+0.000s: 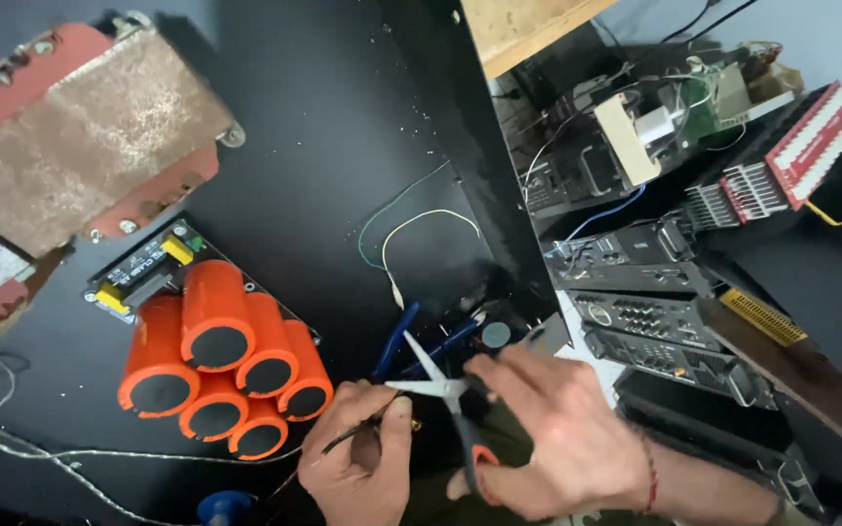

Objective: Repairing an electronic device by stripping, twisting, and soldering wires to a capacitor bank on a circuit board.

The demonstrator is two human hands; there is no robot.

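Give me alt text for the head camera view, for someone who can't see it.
Two bare hands work over a black table: the right hand holds open scissors against a thin dark wire pinched by the left hand. Left of them stands a cluster of orange cylinders, with a large rusty transformer behind and stacked electronics to the right.

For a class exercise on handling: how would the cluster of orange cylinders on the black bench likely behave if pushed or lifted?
The orange cylinders look bundled on one board, so they would probably slide as one block rather than roll. Their bulk suggests some weight. Lying tilted against each other, they seem unlikely to tip, though the small board may be fragile.
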